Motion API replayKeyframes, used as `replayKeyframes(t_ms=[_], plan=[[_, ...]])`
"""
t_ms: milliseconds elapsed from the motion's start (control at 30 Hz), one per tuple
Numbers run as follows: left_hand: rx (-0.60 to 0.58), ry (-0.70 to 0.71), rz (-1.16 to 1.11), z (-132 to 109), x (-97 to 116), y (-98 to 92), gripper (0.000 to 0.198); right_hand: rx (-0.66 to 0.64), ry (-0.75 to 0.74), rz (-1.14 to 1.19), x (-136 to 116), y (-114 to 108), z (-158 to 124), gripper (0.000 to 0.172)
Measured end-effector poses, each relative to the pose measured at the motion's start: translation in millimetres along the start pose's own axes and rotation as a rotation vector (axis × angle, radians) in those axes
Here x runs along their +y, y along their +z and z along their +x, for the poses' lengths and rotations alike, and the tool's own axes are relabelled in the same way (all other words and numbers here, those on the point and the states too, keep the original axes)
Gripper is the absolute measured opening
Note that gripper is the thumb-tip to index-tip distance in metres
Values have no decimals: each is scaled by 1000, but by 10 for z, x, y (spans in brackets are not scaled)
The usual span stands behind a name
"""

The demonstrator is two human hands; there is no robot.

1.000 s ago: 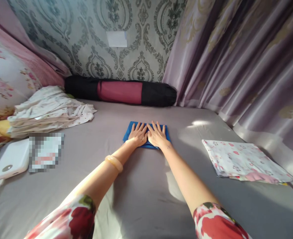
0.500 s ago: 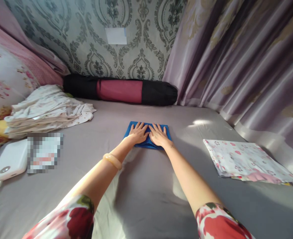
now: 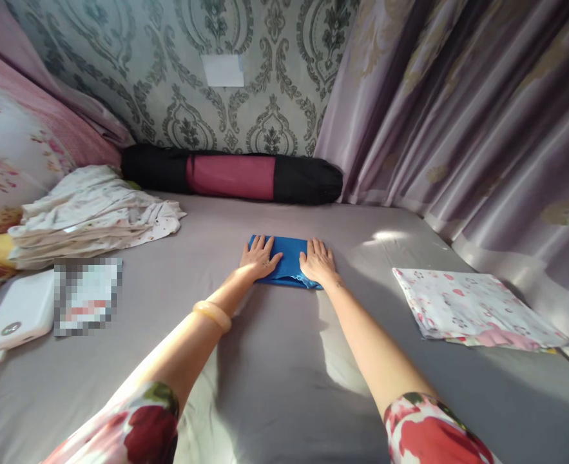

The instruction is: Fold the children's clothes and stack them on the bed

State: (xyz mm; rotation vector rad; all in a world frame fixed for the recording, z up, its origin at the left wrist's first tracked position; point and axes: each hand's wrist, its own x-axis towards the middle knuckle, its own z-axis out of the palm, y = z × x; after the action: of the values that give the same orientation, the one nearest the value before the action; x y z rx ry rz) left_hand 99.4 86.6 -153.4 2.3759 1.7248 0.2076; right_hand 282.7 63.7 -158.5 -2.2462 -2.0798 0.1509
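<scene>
A folded blue cloth (image 3: 290,254) lies flat on the grey sheet straight ahead of me. My left hand (image 3: 261,258) rests palm down on its left side, fingers stretched away from me and thumb out. On the right side of the cloth lies my right hand (image 3: 318,261), also flat with its fingers extended. Between the hands the cloth's middle shows, and its near edge is slightly lifted and uneven. A pale bangle (image 3: 212,316) circles my left forearm.
A black and dark red rolled bag (image 3: 231,176) lies along the wall. At left are a crumpled pale cloth (image 3: 95,209), a white power bank (image 3: 20,312) with a cable, and a blurred-out item (image 3: 88,296). A folded patterned cloth (image 3: 477,306) lies right, below purple curtains (image 3: 410,109).
My hands have slid apart, from close together at the middle of the blue cloth to its left and right sides. More of the cloth's centre is visible.
</scene>
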Motion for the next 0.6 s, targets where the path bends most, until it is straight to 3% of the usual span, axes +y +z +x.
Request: replayKeyframes(t_ms=[167, 300, 433, 600], plan=[[114, 6, 8, -302, -69, -38, 68, 88, -50, -23, -27, -13, -18, 60], [96, -42, -32, -536, -180, 14, 71, 40, -58, -28, -6, 69, -24, 63], [136, -47, -50, -600, -243, 84, 70, 18, -38, -40, -57, 39, -3, 63], [164, -47, -51, -597, -249, 112, 70, 91, -108, -16, -388, 6, -27, 59]])
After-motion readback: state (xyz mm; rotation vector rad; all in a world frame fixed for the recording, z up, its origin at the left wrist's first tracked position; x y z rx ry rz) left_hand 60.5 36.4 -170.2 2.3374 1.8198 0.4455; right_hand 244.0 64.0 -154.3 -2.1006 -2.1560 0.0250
